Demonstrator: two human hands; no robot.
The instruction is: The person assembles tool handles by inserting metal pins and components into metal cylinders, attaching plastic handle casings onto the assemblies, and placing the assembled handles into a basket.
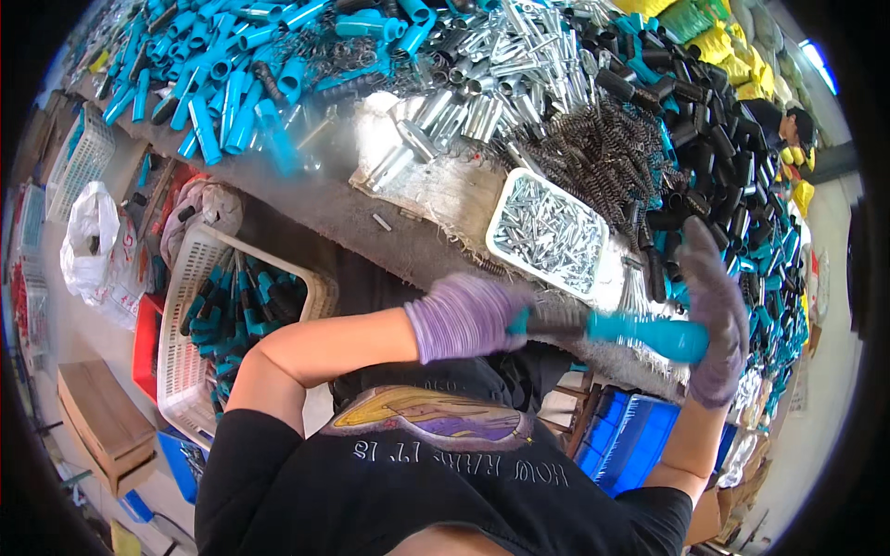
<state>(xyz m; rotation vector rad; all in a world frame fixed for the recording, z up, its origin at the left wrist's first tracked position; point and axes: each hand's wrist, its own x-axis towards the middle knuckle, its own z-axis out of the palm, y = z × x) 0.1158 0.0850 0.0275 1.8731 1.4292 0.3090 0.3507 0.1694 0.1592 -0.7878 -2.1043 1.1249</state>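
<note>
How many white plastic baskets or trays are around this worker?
3 clearly. One white tray of small metal parts sits on the bench by the hands; one white basket of teal-handled tools stands lower left; another white basket lies far left. More may be hidden under the piles.

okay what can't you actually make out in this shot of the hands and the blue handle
Head view only:
- The blue handle: its near end is hidden inside the left hand.
- Right hand: its palm faces away, so its contact with the handle is unclear.
- White tray: its metal pieces are too small to identify.
</note>
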